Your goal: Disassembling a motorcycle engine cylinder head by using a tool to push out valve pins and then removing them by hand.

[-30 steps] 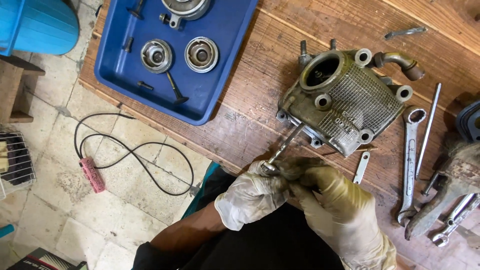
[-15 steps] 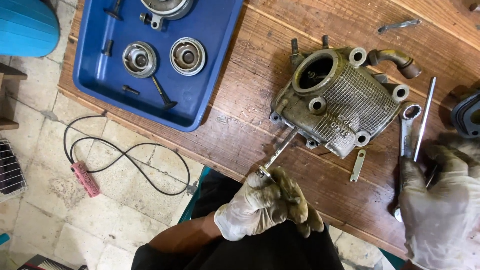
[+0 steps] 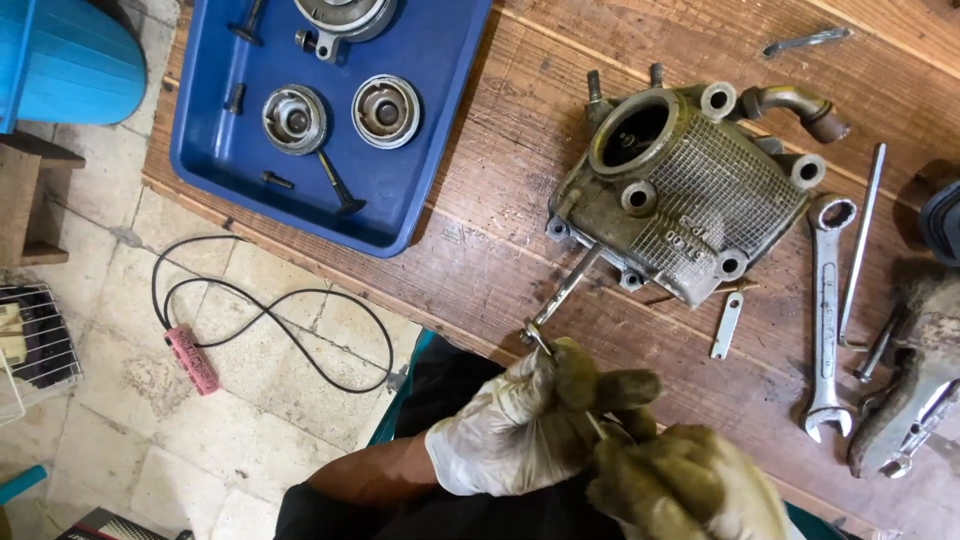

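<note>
A grey metal engine cover point(image 3: 700, 195) with a round opening lies on the wooden bench point(image 3: 500, 250). A thin metal rod tool point(image 3: 565, 290) runs from the cover's lower left corner down to my left hand point(image 3: 520, 430), whose dirty glove is closed around the tool's near end. My right hand point(image 3: 690, 490), also gloved, sits right against the left at the bench's near edge. A thin metal pin point(image 3: 598, 425) shows between the fingers of both hands, and the right fingers are pinched on it.
A blue tray point(image 3: 440, 170) at the back left holds round metal parts and a valve. A combination wrench point(image 3: 825, 310), a long thin rod point(image 3: 860, 240), a small flat metal strip point(image 3: 727, 325) and a greasy part point(image 3: 910, 400) lie right of the cover. A black cable point(image 3: 270, 320) lies on the tiled floor.
My right hand went out to the wrench area at the right and has come back against my left hand. The left hand kept hold of the rod tool.
</note>
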